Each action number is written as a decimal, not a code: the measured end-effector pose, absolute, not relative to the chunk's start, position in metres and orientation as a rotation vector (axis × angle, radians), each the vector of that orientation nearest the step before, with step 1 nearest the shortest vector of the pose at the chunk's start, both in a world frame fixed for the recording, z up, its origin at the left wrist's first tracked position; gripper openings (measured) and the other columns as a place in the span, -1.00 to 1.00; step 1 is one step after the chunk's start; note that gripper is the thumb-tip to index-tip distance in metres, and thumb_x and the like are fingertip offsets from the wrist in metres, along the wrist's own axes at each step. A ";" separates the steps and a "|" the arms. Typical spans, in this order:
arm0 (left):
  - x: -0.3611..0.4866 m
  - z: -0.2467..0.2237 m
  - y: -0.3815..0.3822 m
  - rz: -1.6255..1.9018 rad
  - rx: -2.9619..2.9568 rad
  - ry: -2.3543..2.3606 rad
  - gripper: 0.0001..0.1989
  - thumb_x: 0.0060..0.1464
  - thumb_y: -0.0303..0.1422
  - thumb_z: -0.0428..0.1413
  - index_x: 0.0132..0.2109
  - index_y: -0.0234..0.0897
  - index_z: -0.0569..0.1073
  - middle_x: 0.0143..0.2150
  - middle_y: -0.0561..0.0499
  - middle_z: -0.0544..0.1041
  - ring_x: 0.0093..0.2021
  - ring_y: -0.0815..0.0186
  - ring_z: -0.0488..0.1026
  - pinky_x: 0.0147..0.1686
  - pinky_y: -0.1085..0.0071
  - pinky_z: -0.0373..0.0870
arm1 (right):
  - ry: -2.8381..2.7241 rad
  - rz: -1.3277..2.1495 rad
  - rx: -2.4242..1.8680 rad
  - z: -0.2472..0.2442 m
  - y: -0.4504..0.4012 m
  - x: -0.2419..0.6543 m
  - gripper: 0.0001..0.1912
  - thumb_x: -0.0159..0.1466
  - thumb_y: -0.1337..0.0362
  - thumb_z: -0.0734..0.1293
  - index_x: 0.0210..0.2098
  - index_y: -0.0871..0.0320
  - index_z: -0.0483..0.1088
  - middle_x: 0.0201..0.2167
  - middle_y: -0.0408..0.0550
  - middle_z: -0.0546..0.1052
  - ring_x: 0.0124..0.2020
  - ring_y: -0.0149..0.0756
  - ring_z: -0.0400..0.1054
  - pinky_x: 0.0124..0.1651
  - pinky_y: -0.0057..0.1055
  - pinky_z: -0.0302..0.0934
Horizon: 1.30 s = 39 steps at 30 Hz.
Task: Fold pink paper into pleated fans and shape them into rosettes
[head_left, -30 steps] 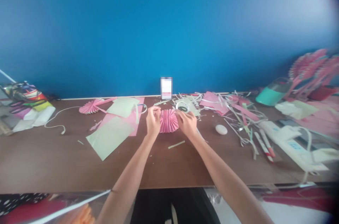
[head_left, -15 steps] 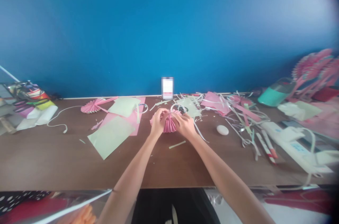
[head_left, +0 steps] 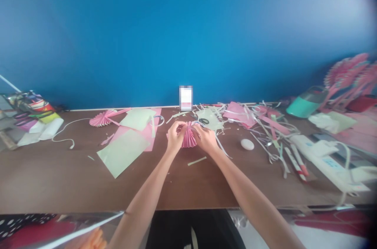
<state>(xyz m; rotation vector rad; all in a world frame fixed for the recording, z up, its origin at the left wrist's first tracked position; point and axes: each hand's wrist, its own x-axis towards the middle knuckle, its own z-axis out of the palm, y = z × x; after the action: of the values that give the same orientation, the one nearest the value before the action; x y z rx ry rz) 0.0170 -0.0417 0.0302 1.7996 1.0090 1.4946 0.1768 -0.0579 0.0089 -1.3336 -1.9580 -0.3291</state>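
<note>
A pleated pink paper fan [head_left: 189, 139] is held between the left hand [head_left: 176, 136] and the right hand [head_left: 206, 137], fingertips bent narrowly inward.

Single head-worn view, wide, facing forward and tipped down. Blue wall [head_left: 176, 37] straight ahead, fills upper half. Brown tabletop [head_left: 73, 178] runs across lower half, seen from above its near edge. Left hand [head_left: 176, 139] and right hand [head_left: 207, 140] just below frame centre, mid-distance; wearer's black clothing [head_left: 172, 229] at bottom centre, nearer the lens.
</note>
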 end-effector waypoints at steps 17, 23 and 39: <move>0.011 0.027 -0.033 1.240 2.117 0.993 -0.78 0.18 -0.20 0.05 -0.16 -0.16 0.53 -0.23 -0.03 0.55 -0.27 0.28 0.47 -0.25 0.35 0.39 | -2.031 -0.248 -1.320 0.010 -0.060 0.180 -0.78 0.37 0.26 0.16 -0.16 0.08 0.44 -0.30 -0.08 0.57 -0.44 -0.37 0.42 -0.50 -0.49 0.03; 0.007 0.025 -0.031 1.314 2.170 1.063 -0.79 0.20 -0.21 0.04 -0.21 -0.17 0.54 -0.30 -0.02 0.53 -0.30 0.26 0.46 -0.22 0.32 0.38 | -2.042 -0.252 -1.360 0.012 -0.059 0.179 -0.75 0.37 0.22 0.17 -0.07 0.07 0.43 -0.28 -0.07 0.59 -0.43 -0.34 0.44 -0.46 -0.49 0.09; 0.008 0.020 -0.031 1.297 2.215 0.997 -0.65 0.19 -0.18 0.05 0.08 -0.16 0.42 -0.17 -0.05 0.52 -0.18 0.26 0.46 -0.21 0.36 0.38 | -2.025 -0.357 -1.302 0.010 -0.058 0.186 -0.77 0.36 0.27 0.17 -0.24 0.07 0.47 -0.33 -0.10 0.58 -0.44 -0.41 0.40 -0.48 -0.49 -0.03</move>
<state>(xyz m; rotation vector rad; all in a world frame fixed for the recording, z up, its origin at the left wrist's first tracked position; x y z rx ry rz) 0.0085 -0.0311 0.0202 2.2154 0.9974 1.2972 0.1858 -0.0577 0.0099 -1.3022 -2.0250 -0.3569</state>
